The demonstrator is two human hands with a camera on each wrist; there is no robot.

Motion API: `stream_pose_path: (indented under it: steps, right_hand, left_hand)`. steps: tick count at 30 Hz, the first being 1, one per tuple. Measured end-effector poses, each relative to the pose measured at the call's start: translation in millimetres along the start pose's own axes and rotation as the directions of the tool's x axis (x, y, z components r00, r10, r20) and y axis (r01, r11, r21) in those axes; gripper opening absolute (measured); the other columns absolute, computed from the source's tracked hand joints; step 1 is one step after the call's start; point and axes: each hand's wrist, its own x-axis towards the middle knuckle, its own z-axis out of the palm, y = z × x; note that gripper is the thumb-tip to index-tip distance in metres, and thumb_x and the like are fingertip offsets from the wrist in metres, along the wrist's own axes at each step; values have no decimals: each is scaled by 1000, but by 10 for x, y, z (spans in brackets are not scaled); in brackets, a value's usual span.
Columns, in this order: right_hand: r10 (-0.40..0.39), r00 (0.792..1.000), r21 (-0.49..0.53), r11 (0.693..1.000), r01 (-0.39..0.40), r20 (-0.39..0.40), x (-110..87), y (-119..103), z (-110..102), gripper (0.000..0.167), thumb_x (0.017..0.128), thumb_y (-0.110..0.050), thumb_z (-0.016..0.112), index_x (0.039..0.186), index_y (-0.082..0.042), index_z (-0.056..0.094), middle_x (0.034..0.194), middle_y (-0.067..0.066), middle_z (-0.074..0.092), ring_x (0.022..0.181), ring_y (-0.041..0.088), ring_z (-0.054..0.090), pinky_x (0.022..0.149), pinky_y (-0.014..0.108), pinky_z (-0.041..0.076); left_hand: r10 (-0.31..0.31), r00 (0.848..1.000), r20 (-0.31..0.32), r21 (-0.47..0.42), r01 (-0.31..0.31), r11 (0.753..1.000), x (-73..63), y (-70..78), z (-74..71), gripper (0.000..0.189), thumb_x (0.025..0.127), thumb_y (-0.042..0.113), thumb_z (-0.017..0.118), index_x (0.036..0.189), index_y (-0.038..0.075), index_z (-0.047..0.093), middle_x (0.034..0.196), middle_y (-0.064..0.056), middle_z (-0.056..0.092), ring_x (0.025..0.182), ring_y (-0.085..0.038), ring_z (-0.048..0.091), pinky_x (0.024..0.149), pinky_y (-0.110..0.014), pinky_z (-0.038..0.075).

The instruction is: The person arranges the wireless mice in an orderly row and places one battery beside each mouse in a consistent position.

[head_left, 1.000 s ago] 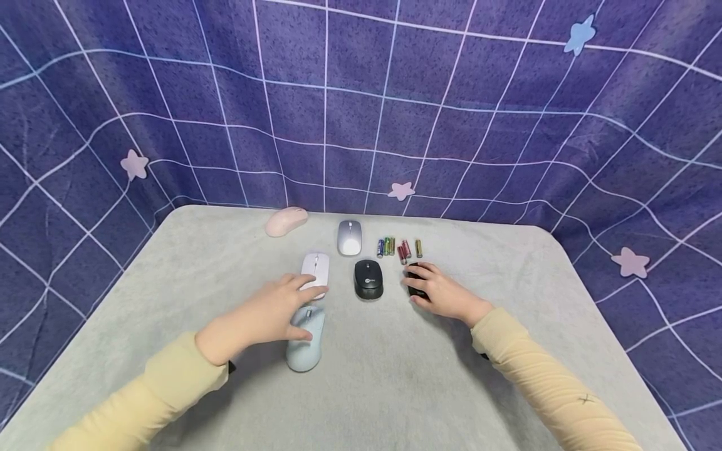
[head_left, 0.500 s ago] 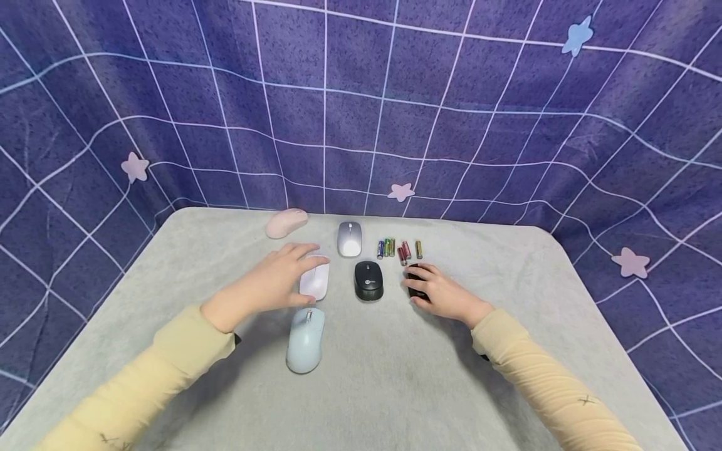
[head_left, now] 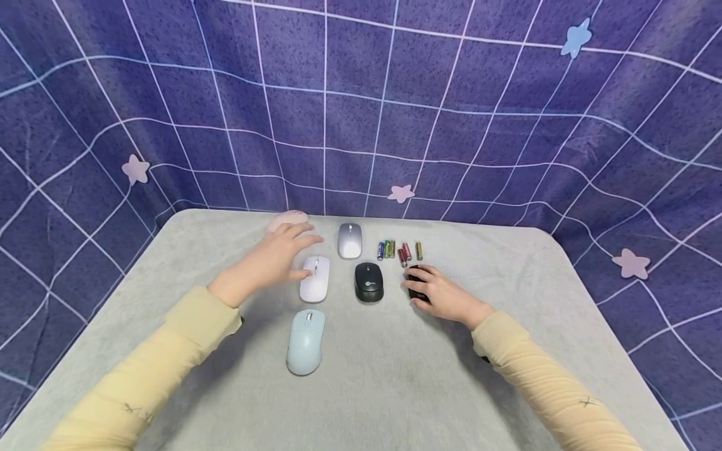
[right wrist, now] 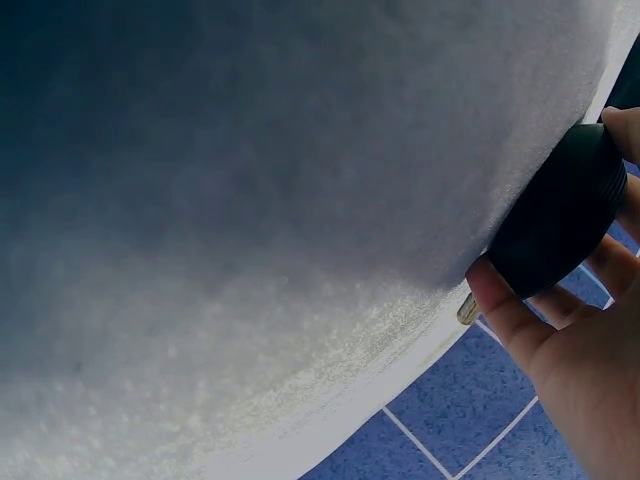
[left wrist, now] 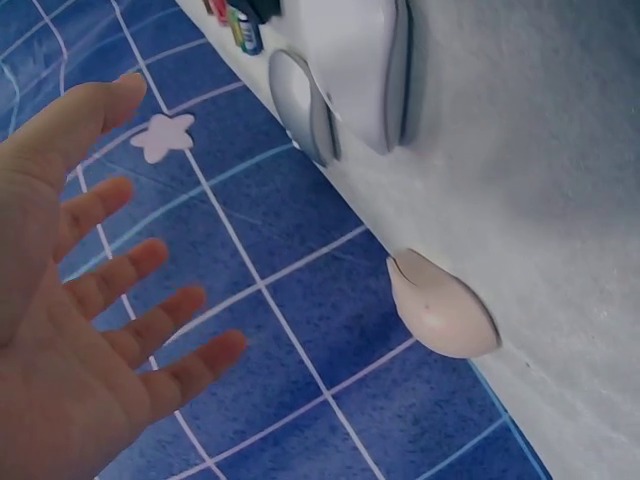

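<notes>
My left hand [head_left: 267, 260] hovers above the table with its fingers spread and holds nothing. Its fingertips overlap the pink mouse [head_left: 286, 219] in the head view, and its thumb overlaps the edge of the white mouse [head_left: 314, 285]. The left wrist view has this open palm apart from the pink mouse [left wrist: 445, 305]. Over on the right, my right hand [head_left: 442, 293] grips a black mouse [right wrist: 560, 210], fingers and thumb on its sides. The hand hides much of that mouse from above.
A light blue mouse [head_left: 305, 343] lies nearest the front. A grey mouse [head_left: 350, 241] and another black mouse [head_left: 369, 283] sit mid-table. Several small batteries [head_left: 387, 249] lie behind the right hand. A blue curtain [head_left: 361, 113] with a grid pattern hangs beyond the table's back edge.
My left hand has moved away from over the light blue mouse, past the white mouse, toward the pink mouse at the back. The right hand has stayed on its black mouse.
</notes>
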Motion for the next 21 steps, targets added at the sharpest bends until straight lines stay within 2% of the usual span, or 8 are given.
stream_pose_path:
  steps: [4,7,10,14,21]
  right_hand:
    - [28,999,16,999,-29,30,-3,-4,-6,35,83,-14,68,115,-1,65,127,23,56,118,47,47,103,53,37]
    - [39,998,6,999,-39,47,0,-12,-8,36,84,-15,67,117,-2,64,128,23,55,119,47,47,104,53,36]
    - [42,998,0,999,-42,55,0,-17,-8,36,84,-15,67,117,-2,64,129,23,55,119,47,46,105,53,36]
    - [40,998,13,999,-41,51,-4,-25,-17,36,84,-15,68,117,-2,64,128,23,55,119,47,47,105,53,36]
    - [45,997,5,999,-46,54,4,-21,-18,35,84,-16,67,117,-3,64,129,22,55,119,47,47,104,52,37]
  left_hand:
    - [-2,1000,-24,14,2,1000,51,-76,18,65,72,34,79,128,13,55,137,-18,47,130,-40,36,107,-59,29]
    - [-26,999,-19,-2,26,1000,82,-128,30,65,73,33,78,130,13,54,139,-18,45,132,-40,33,102,-62,34]
    - [-53,999,-7,-17,53,998,116,-187,53,67,73,31,79,132,13,52,140,-18,44,129,-42,36,95,-65,39]
    - [-70,998,-5,-18,70,997,168,-271,95,67,73,28,79,133,14,51,139,-18,44,123,-43,41,94,-65,39]
    - [-101,995,7,-32,101,994,246,-426,167,66,75,29,77,134,14,50,141,-18,42,124,-43,40,94,-65,39]
